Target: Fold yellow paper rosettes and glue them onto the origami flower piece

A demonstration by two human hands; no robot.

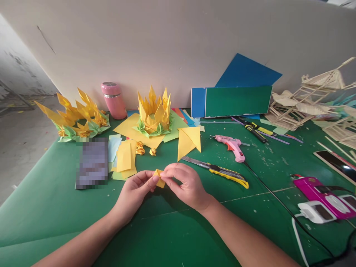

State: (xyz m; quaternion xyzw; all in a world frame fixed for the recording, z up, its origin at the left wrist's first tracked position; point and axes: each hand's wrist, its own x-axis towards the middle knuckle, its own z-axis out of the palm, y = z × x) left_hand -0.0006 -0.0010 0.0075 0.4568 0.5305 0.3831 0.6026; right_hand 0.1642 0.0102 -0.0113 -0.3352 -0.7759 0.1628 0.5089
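Between my two hands, low over the green table, is a small folded piece of yellow paper [160, 181]. My left hand [139, 187] pinches its left side, thumb on the front. The fingertips of my right hand [185, 181] close on its upper right edge. Just beyond lie small folded yellow paper roses [140, 148] and a stack of yellow paper slips [124, 157]. A larger folded yellow sheet [189, 141] and a yellow utility knife [219, 172] with its blade out lie past my right hand.
Two yellow paper crowns [154, 115] with green leaves stand at the back. A pink glue gun [229, 144] trails a black cord to a magenta power strip [325, 196]. Stick models [300, 107] and a phone [338, 167] are at right; a pink flask [114, 102] stands by the wall.
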